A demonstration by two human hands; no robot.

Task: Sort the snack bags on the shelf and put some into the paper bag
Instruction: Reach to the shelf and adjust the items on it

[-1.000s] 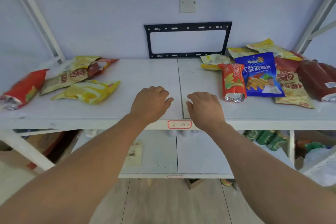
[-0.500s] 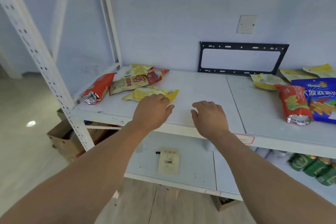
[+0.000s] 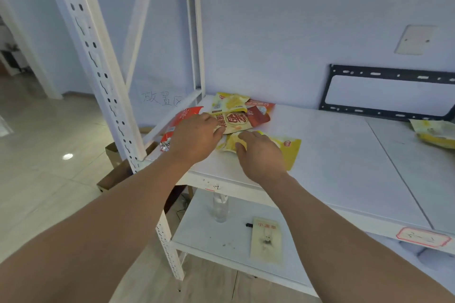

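Down at 6 o'clock, two bare arms reach up from the bottom toward the white shelf (image 3: 344, 155). Below them on the lower shelf (image 3: 209, 236) stand a clear bottle (image 3: 220, 206) and a small flat card packet (image 3: 266, 241). A bit farther, the right hand (image 3: 261, 152) lies flat on the yellow snack bag (image 3: 288, 147), with its fingers fairly straight and the tips on the bag's near end; it presses but does not seem to grip. At 9 o'clock from it, the left hand (image 3: 194, 138) has its fingers bent over the edge of the tan snack bag (image 3: 234, 122), but I cannot tell if it really holds it. A red snack bag (image 3: 182, 115) peeks out just left of that hand, right by the shelf's left edge. Farther back lie a pale yellow bag (image 3: 229, 103) and a dark red bag (image 3: 261, 112), tucked partly under the tan one. Down at 8 o'clock on the floor, behind the shelf post (image 3: 98, 69), stands a brown paper bag (image 3: 115, 170), I think the one to fill. These bags are slippery and piled up, so pulling one could drag the others. The red one could then slide off the left edge and miss the paper bag. Far off at 3 o'clock lies another yellow bag (image 3: 435, 133), under a black frame (image 3: 389, 93) on the wall.
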